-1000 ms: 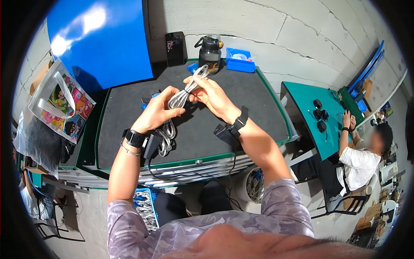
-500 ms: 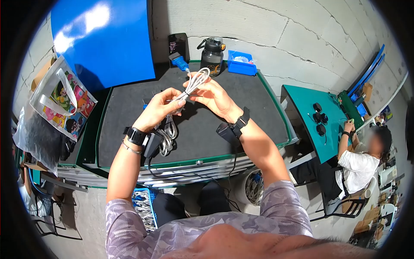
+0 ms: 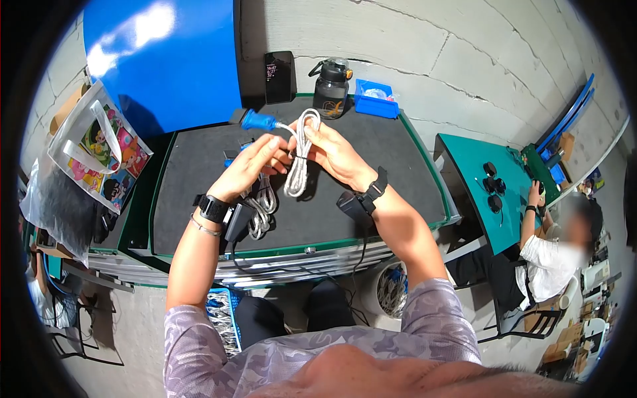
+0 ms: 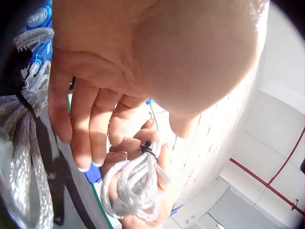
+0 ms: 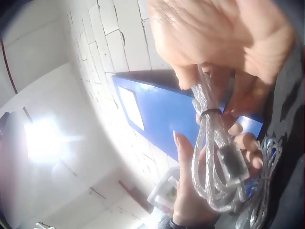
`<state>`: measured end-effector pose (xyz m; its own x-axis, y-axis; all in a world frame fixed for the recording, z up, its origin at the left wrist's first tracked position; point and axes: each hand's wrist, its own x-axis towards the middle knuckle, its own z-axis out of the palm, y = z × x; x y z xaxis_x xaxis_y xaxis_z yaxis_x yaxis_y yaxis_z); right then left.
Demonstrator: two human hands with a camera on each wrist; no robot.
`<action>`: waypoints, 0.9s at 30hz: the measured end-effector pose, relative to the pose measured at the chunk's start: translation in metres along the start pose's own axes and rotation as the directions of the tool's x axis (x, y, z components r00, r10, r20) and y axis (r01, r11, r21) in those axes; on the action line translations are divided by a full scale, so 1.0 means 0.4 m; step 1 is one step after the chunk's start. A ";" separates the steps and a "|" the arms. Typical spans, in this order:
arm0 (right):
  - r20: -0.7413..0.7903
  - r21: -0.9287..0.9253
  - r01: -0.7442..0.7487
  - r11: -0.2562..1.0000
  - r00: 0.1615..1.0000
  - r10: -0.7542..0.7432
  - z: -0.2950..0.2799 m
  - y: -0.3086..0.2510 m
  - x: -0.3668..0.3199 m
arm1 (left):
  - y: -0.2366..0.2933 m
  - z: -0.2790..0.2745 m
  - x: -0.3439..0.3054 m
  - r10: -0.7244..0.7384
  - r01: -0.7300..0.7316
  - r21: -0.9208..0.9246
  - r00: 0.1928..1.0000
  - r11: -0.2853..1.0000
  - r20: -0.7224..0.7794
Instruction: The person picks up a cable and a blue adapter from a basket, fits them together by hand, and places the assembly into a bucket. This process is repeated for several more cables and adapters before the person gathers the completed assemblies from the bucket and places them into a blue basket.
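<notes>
A coiled silver-clear cable (image 3: 297,178) is bound at its middle by a black tie. My right hand (image 3: 337,156) grips the upper part of the coil, thumb over the strands. From the coil's top, one end runs out leftward to a blue connector (image 3: 260,121) with a dark tip. Beside the coil is my left hand (image 3: 244,167), its fingers extended and loosely bent; in the left wrist view its palm holds nothing. A grey block on the cable (image 5: 232,162) shows in the right wrist view. A second coiled cable (image 3: 263,213) lies on the dark mat below my left hand.
At the back of the bench stand a phone (image 3: 279,76), a dark bottle (image 3: 331,89) and a small blue bin (image 3: 375,106). A printed bag (image 3: 99,152) is at the left. Another person (image 3: 551,259) sits at the green table (image 3: 464,159) on the right.
My left hand has let go of the coil and drawn slightly away. The coil now hangs lower from my right hand, and the blue connector has swung out to the left.
</notes>
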<state>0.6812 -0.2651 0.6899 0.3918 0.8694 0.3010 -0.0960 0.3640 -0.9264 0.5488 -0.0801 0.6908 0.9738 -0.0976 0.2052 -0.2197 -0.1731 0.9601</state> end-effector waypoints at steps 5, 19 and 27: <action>0.032 -0.115 -0.031 0.993 0.999 0.035 0.009 0.001 0.000 | 0.013 0.006 0.004 -0.012 -0.009 -0.119 0.984 0.993 -0.176; 0.163 -0.408 -0.234 0.882 0.932 0.323 0.035 -0.007 -0.009 | 0.001 -0.009 0.010 0.026 -0.031 -0.021 0.982 0.999 -0.187; 0.190 -0.387 -0.349 0.853 0.875 0.445 0.018 0.021 -0.011 | -0.002 -0.014 0.012 -0.007 0.019 0.055 0.978 0.998 -0.207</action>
<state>0.6720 -0.2632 0.6824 0.1269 0.9863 -0.1054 0.1354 -0.1225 -0.9832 0.5541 -0.0750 0.6922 0.9663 0.1089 0.2333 -0.2041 -0.2285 0.9519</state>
